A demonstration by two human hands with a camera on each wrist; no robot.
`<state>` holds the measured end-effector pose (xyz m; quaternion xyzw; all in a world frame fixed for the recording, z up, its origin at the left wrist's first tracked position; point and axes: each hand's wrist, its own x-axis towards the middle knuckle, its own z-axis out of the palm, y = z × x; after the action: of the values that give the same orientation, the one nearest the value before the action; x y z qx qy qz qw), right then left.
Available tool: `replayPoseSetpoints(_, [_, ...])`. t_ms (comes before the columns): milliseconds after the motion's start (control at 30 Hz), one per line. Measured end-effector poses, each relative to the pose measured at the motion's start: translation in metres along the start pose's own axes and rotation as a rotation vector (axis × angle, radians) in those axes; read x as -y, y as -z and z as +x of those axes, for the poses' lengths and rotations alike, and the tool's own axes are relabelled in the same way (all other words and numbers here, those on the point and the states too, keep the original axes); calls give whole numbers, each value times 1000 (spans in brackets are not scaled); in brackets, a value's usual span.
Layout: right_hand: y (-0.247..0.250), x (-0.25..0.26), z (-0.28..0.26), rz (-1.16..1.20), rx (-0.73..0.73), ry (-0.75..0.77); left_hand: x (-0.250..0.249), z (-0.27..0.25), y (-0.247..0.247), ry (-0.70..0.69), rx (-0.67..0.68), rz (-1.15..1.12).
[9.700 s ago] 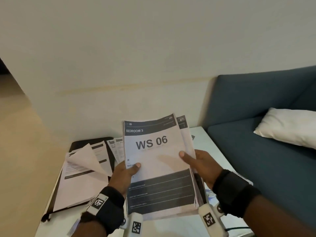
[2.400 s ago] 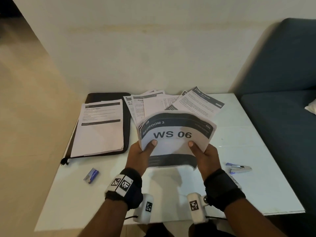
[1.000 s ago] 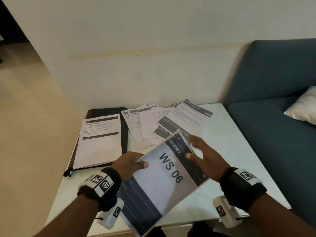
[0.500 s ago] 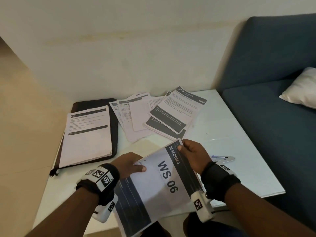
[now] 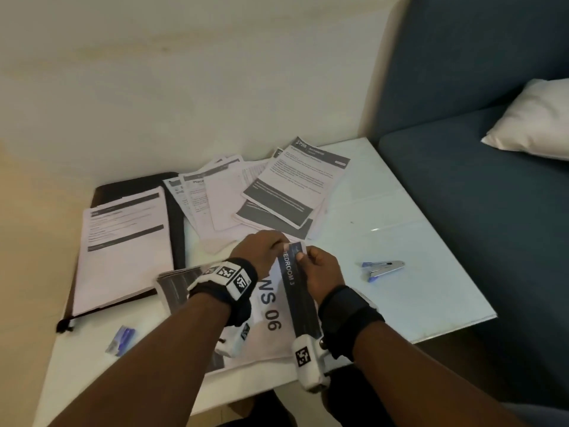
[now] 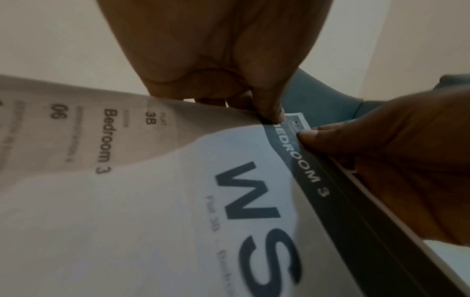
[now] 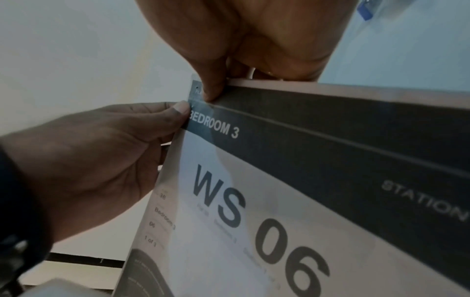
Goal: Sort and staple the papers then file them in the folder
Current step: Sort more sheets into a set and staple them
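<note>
Both hands meet at the top corner of the "WS 06" paper set (image 5: 271, 306), held over the near edge of the white table (image 5: 400, 291). Left hand (image 5: 261, 251) pinches that corner between thumb and fingertips; right hand (image 5: 320, 269) pinches the dark "BEDROOM 3" header strip just beside it. Stapler (image 5: 383, 268) lies on the table right of the hands, untouched. Loose papers (image 5: 277, 192) are fanned further back; the black folder (image 5: 177, 223) lies at left, carrying one document (image 5: 123, 241)
</note>
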<state>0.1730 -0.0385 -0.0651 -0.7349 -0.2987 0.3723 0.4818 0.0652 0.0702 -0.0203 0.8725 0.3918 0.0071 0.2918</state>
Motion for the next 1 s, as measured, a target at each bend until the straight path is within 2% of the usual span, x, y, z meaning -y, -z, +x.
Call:
replayPoseSetpoints(133, [14, -14, 0, -52, 12, -48, 2, 3, -12, 8, 80, 63])
replayPoseSetpoints(233, [17, -20, -1, -187, 62, -34, 6, 2, -20, 28, 124, 105])
replayPoseSetpoints(333, [36, -19, 6, -473, 133, 23, 13, 3, -24, 50, 124, 185])
replayPoseSetpoints(400, [65, -15, 20, -679, 126, 108, 18, 3, -26, 71, 120, 210])
replayPoseSetpoints(467, [98, -14, 37, -985, 101, 191, 25, 1, -28, 103, 126, 227])
replayPoseSetpoints(533, [124, -20, 49, -1226, 145, 186, 31, -2, -31, 132, 136, 245])
replayPoseSetpoints(600, [138, -33, 56, -1345, 218, 110, 36, -5, -33, 157, 150, 227])
replayPoseSetpoints(700, [142, -50, 62, -1233, 235, -22, 40, -7, -35, 182, 170, 225])
replayPoseSetpoints(833, [143, -56, 59, -1103, 324, 35, 45, -9, -36, 199, 171, 217])
replayPoseSetpoints(1000, [148, -62, 55, -1125, 244, 24, 46, -9, -35, 200, 169, 217])
